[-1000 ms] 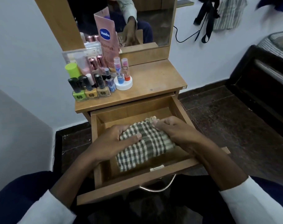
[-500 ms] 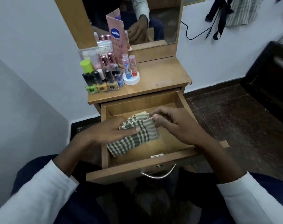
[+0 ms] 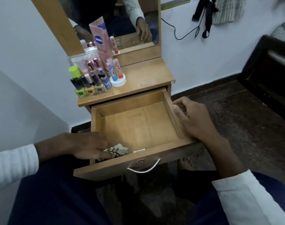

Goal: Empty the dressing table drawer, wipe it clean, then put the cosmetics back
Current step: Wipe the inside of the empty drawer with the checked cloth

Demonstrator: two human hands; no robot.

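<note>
The wooden drawer [image 3: 138,125] of the dressing table [image 3: 146,75] stands pulled out, its inside bare. My left hand [image 3: 88,146] is at the drawer's near left corner, closed on a bunched checked cloth [image 3: 117,150]. My right hand [image 3: 192,119] rests on the drawer's right wall with the fingers curled over its rim. The cosmetics stand together on the left of the table top: several nail polish bottles [image 3: 89,88], a pink Vaseline tube [image 3: 100,41], lip balm sticks in a white holder [image 3: 117,77] and a green-capped bottle [image 3: 75,71].
A mirror [image 3: 122,18] rises at the back of the table. White walls close in on the left and behind. Dark stone floor [image 3: 236,119] lies to the right, with dark furniture [image 3: 268,70] at the far right. A metal handle [image 3: 144,169] hangs on the drawer front.
My left hand has pulled the cloth from the middle of the drawer to its near left corner. My right hand let go of the cloth and moved to the drawer's right wall.
</note>
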